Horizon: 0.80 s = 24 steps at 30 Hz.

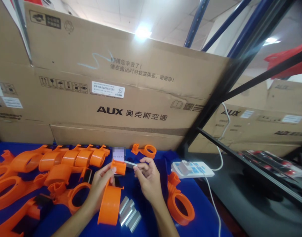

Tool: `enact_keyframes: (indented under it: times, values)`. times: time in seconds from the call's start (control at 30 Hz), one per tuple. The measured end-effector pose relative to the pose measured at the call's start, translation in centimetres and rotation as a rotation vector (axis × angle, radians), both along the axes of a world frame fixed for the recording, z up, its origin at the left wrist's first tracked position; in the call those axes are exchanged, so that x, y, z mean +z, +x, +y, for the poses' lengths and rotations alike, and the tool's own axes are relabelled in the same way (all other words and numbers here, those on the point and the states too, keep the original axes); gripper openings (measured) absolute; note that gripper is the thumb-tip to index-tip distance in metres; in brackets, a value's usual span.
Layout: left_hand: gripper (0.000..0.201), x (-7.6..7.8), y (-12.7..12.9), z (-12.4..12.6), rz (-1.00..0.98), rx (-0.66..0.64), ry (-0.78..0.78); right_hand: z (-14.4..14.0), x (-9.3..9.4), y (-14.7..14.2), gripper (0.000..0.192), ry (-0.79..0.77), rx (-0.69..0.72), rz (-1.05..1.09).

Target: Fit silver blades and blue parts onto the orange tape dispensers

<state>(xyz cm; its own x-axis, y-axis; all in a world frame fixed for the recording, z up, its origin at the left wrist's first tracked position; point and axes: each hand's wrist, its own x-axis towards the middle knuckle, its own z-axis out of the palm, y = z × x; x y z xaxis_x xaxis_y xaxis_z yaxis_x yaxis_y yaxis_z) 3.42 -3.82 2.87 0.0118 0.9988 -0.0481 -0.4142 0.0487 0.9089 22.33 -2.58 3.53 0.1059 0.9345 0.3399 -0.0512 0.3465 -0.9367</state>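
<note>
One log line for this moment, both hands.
left hand: grips orange tape dispenser | right hand: pinches metal blade strip at its head | metal strips on blue mat

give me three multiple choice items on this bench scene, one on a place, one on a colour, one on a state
1. Where does the white power strip lie?
A. right of the hands, at the blue mat's edge
B. on top of the cardboard box
C. under the left hand

2. What colour is the tape dispenser in the left hand?
A. green
B. orange
C. white

3. What is the right hand doing?
A. resting flat on the mat
B. gripping the power strip's cable
C. pinching a thin metal blade at the dispenser's top

Answers:
1 A, it sits just right of the right hand.
2 B, its body is orange like the loose ones around it.
3 C, fingertips close on the strip beside the dispenser's head.
</note>
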Motion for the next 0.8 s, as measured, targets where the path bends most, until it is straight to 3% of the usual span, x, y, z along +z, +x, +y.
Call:
enact_keyframes:
  times: [0.3,0.47,0.53,0.63,0.8]
  values:
    - [0.037,-1.0,-0.3,0.3,0.027,-0.107,-0.032,-0.7,0.3,-0.4,0.033,-0.033,0.066,-0.048]
    - [0.053,-1.0,0.4,-0.2,0.041,-0.042,-0.021,-0.2,-0.1,-0.8,0.042,-0.049,0.044,0.027]
    - [0.056,-1.1,0.7,-0.5,0.050,-0.015,0.001,0.0,-0.3,-0.9,0.037,-0.054,0.013,0.026]
    - [0.056,-1.2,1.0,-0.7,0.077,0.016,0.034,-0.1,-0.5,-1.0,0.024,-0.032,-0.025,-0.073]
    - [0.056,-0.9,0.9,-0.7,0.148,0.036,0.080,-1.0,-0.4,-1.1,0.026,0.102,-0.124,-0.377]
